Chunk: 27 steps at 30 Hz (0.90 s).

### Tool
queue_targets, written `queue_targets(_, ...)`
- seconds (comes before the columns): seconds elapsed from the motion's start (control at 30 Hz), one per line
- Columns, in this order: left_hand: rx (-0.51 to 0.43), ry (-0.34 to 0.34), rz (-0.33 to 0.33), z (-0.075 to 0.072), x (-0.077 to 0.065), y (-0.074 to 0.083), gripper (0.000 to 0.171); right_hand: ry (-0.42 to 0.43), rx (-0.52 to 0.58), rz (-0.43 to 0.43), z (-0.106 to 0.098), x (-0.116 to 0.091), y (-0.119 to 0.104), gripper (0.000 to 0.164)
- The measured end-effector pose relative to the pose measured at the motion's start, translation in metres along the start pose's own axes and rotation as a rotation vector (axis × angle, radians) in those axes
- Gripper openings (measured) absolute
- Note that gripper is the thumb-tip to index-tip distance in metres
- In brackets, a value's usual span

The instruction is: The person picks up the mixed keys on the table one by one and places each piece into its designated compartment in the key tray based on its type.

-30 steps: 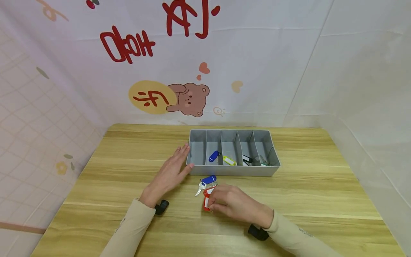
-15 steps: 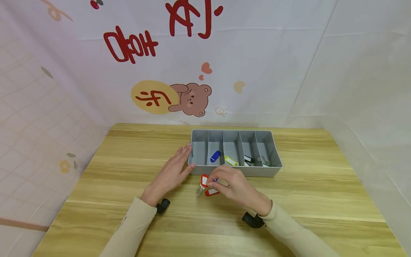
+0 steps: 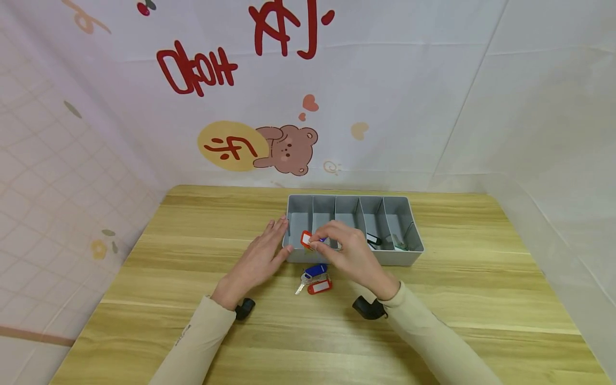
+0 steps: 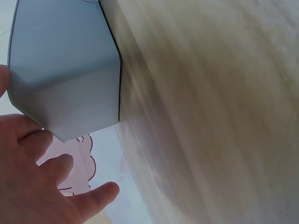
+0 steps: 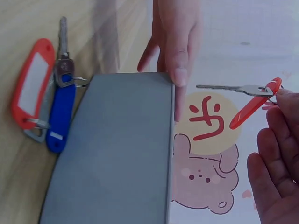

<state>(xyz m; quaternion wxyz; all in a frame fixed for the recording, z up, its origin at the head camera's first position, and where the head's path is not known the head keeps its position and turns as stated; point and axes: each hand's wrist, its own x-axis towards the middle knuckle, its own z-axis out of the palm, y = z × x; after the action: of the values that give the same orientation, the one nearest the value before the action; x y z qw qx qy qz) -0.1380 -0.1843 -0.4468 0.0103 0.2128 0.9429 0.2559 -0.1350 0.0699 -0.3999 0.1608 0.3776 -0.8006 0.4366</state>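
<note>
My right hand [image 3: 350, 255] pinches a red key tag [image 3: 305, 238] above the left part of a grey tray [image 3: 394, 258] divided into compartments. In the right wrist view a silver key [image 5: 229, 87] hangs from that tag's ring. My left hand [image 3: 252, 270] touches the tray's left end, its fingers mostly extended. On the table in front of the tray lie a blue key tag [image 3: 316, 270] and another red key tag [image 3: 320, 287], with keys beside them. A blue tag in the second compartment is largely hidden behind my right hand.
A black key tag [image 3: 373, 239] lies in the fourth compartment, and a greenish tag [image 3: 399, 243] is in the rightmost one. Behind the wooden table [image 3: 192, 224] hangs a printed white cloth [image 3: 394, 85]; cloth also closes off both sides.
My right hand has lifted one red key tag off the table and carried it forward over the tray. The other red tag stays on the table. My left hand keeps its place at the tray.
</note>
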Motion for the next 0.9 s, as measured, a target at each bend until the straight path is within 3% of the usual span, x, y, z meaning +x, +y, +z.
queue_targets(0.47,0.012,-0.003,0.004,0.0,0.0,0.001,0.068,0.052,-0.033,0.122,0.008,0.027,0.011,0.005)
queue_targets(0.63,0.025,-0.004,0.006,0.001,0.0,0.001,0.068,0.032,-0.033,0.203,0.015,0.032,0.024,0.007)
queue_targets(0.9,0.033,0.001,0.016,-0.001,-0.001,0.001,0.069,-0.025,-0.133,0.216,0.027,0.038,0.034,0.008)
